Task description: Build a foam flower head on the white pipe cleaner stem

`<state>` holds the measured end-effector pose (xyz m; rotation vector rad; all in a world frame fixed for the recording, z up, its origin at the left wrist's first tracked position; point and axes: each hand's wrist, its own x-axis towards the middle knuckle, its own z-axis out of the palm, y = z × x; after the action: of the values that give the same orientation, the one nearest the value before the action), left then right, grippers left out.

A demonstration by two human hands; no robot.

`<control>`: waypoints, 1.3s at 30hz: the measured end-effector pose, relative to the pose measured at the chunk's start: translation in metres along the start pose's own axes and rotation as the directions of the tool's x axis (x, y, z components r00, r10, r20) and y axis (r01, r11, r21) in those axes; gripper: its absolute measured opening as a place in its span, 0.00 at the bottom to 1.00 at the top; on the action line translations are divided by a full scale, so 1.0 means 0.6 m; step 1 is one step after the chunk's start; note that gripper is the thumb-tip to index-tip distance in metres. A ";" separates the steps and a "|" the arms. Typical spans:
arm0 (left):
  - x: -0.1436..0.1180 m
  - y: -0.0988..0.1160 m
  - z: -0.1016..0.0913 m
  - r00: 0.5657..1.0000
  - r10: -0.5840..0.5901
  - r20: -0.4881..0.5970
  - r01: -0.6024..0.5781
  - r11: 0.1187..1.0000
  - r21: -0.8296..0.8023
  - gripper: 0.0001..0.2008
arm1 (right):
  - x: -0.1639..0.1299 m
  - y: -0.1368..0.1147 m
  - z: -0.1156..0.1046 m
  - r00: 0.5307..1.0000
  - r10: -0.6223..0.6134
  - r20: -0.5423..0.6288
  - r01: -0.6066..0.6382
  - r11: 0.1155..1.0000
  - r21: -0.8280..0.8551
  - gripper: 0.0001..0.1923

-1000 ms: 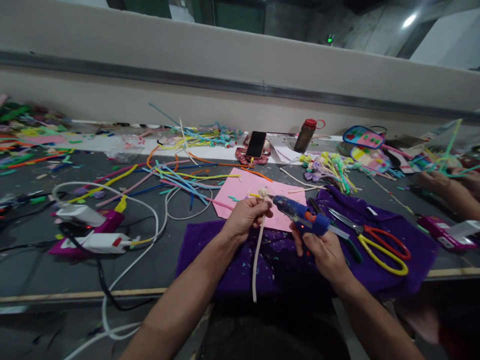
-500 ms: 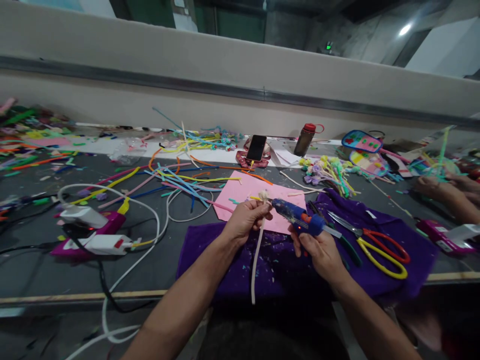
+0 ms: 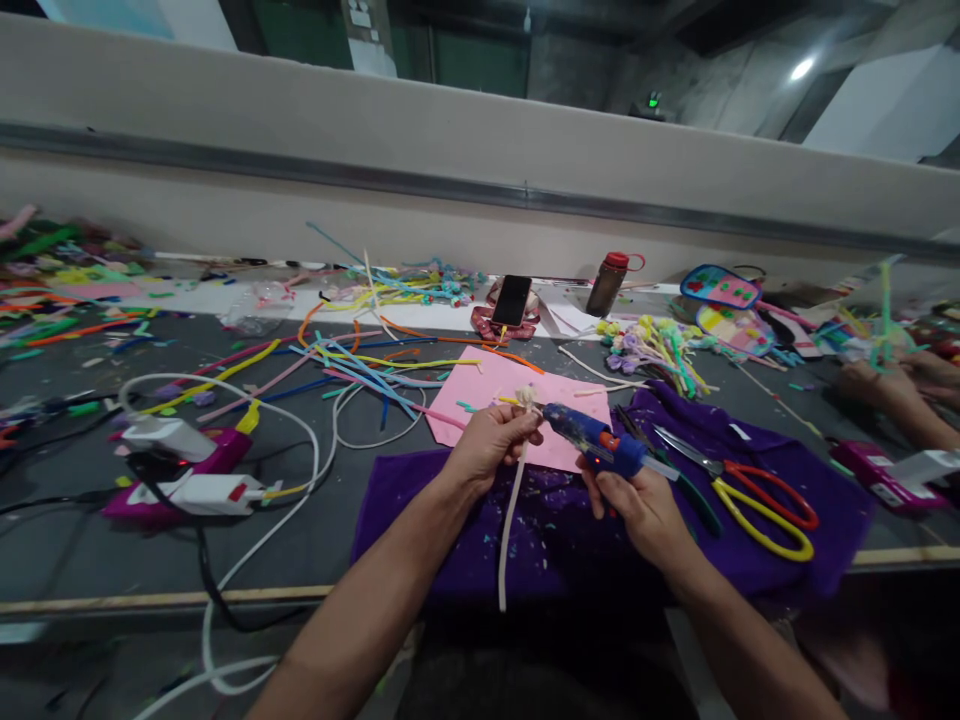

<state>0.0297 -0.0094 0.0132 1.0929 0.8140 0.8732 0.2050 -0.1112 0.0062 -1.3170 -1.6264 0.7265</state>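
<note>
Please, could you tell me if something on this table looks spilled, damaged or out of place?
I see no clear damage. Two things look untidy: small scraps are scattered over the purple cloth, and a white cable droops over the front edge of the table, where it might get snagged.

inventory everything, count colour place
glue gun: 1, blue, right hand
held stem: 1, cream, left hand
sheet: 1, pink, behind hands
cloth: 1, purple, bench front
scissors: 1, red/yellow handles, on cloth
tool: 1, green, by scissors
phone: 1, black, behind sheet
bottle: 1, brown, bench back
bundle: 1, mixed, before bottle
loose stems: many, mixed, bench left
scraps: many, mixed, far left
power blocks: 2+, magenta, both sides
bench: 1, grey, below
wall: 1, pale, back
co-worker's hands: 2, far right
left hand: 1, on stem
right hand: 1, on gun
</note>
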 end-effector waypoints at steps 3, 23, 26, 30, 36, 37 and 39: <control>0.001 -0.001 -0.001 1.000 -0.004 0.001 0.004 1.000 -0.007 0.14 | -0.009 0.004 -0.002 1.000 -0.005 0.015 0.005 1.000 -0.029 0.21; -0.005 0.002 0.002 0.936 -0.206 0.286 0.217 0.976 -0.007 0.17 | 0.006 -0.017 -0.064 0.966 -0.258 0.021 0.244 0.881 -0.406 0.09; -0.006 0.001 0.005 0.931 -0.206 0.303 0.198 0.979 0.056 0.18 | 0.033 -0.035 -0.045 0.981 -0.190 -0.029 0.183 0.970 -0.162 0.07; -0.007 0.001 0.005 0.934 -0.195 0.300 0.179 0.981 0.078 0.17 | 0.057 -0.030 -0.015 0.985 -0.170 -0.012 0.170 0.985 -0.021 0.08; -0.009 0.003 0.007 0.937 -0.211 0.280 0.193 0.977 0.089 0.16 | 0.063 -0.022 -0.017 0.955 -0.295 0.028 0.297 0.949 -0.111 0.03; -0.009 0.003 0.008 0.941 -0.210 0.266 0.190 0.977 0.099 0.16 | 0.063 -0.023 -0.022 0.949 -0.313 0.036 0.315 0.940 -0.129 0.03; -0.009 0.001 0.008 0.949 -0.208 0.236 0.182 0.975 0.126 0.15 | 0.065 -0.025 -0.037 0.940 -0.338 0.042 0.340 0.926 -0.165 0.02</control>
<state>0.0317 -0.0160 0.0159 1.1637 0.7482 0.5199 0.2168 -0.0798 0.0392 -1.1045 -1.8989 0.3921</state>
